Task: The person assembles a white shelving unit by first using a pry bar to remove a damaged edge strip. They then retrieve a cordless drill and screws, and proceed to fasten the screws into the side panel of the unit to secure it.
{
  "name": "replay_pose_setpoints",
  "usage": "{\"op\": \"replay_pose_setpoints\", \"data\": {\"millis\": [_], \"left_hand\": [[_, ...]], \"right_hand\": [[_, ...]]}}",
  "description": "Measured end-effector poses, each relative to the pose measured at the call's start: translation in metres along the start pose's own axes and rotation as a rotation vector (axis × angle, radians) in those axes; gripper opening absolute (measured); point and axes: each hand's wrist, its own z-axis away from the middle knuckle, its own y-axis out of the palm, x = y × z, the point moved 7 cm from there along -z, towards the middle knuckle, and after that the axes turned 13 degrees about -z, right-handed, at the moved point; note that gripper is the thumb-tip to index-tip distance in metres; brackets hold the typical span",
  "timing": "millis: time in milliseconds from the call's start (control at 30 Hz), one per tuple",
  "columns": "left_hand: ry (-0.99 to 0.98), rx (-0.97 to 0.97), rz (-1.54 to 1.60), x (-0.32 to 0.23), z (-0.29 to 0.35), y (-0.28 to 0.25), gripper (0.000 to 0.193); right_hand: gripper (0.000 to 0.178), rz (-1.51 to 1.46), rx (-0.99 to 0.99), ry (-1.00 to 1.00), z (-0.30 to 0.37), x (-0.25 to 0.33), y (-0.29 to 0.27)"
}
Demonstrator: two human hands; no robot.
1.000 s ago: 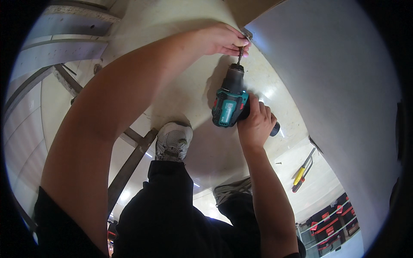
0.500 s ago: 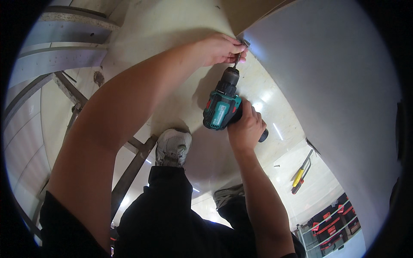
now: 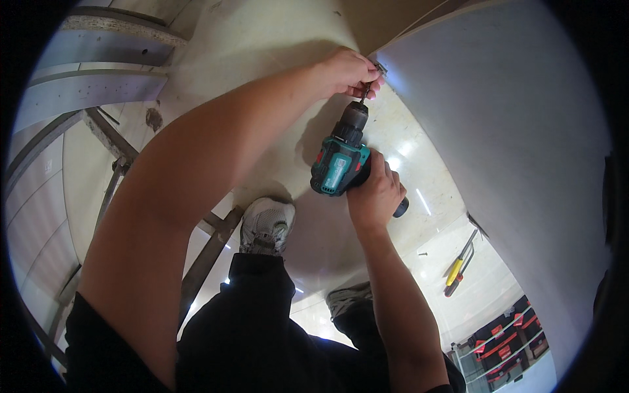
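My right hand (image 3: 377,195) is wrapped around the handle of a teal and black cordless drill (image 3: 339,165). Its chuck points away from me, and a thin bit (image 3: 364,97) sticks out of it. At the far end of the bit, the fingers of my left hand (image 3: 350,71) pinch a small metal piece (image 3: 381,68) against the lower edge of a big pale panel (image 3: 504,124). The drill's lamp throws a bluish glow onto the panel there. My fingers partly cover the bit's tip and the metal piece.
To the right on the pale floor (image 3: 314,242) lie a yellow-handled tool (image 3: 453,270), a red-handled screwdriver (image 3: 452,287) and a small screw (image 3: 422,254). A metal frame (image 3: 213,262) stands at left. Black and red cases (image 3: 503,347) sit on a rack lower right.
My left hand and forearm have shifted slightly to the right, along with the small metal piece. The drill's front end has tilted a little the same way; my right hand stays nearly still.
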Motion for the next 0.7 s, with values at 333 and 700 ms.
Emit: {"op": "replay_pose_setpoints", "data": {"millis": [333, 700], "left_hand": [[0.117, 0.104, -0.134, 0.006, 0.007, 0.000, 0.020], [0.066, -0.002, -0.065, 0.006, 0.000, 0.000, 0.020]], "right_hand": [[0.046, 0.004, -0.012, -0.034, 0.009, -0.001, 0.005], [0.043, 0.019, -0.020, -0.011, 0.007, 0.001, 0.007]]}}
